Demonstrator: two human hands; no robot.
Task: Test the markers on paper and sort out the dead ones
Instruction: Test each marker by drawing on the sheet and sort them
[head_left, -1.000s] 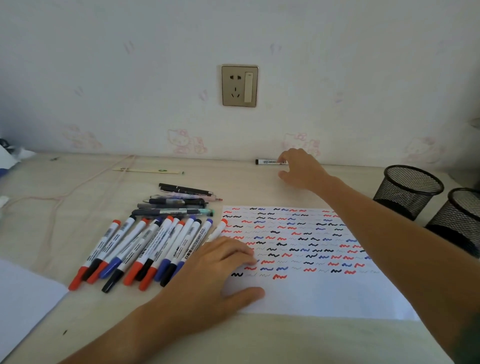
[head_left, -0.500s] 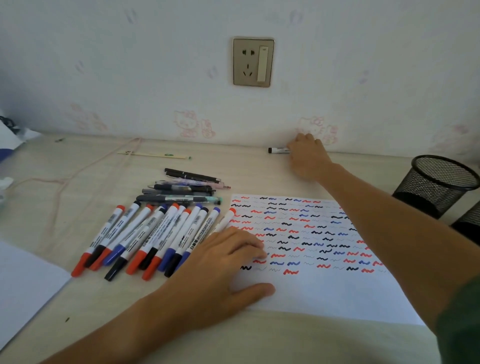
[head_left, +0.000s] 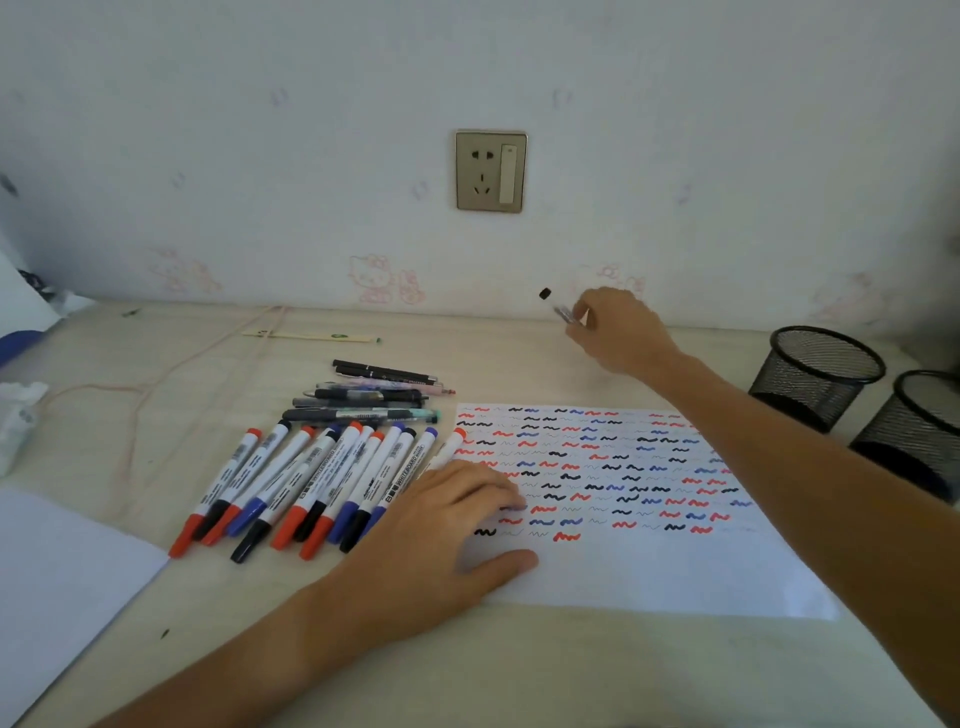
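A white marker with a black cap (head_left: 557, 305) is tilted in the air near the tabletop's far edge; a row of capped red, blue and black whiteboard markers (head_left: 311, 483) lies left of the squiggle-covered white paper sheet (head_left: 649, 561) near the front edge

My right hand (head_left: 621, 332) pinches a black-capped marker (head_left: 558, 307) above the desk (head_left: 519, 670); my left hand (head_left: 441, 530) rests flat on the scribbled paper (head_left: 649, 566).

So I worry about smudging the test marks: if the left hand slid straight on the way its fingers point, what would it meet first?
Likely nothing solid: the left hand lies flat on the paper, fingers pointing right across the squiggles, so it would probably smear those first.
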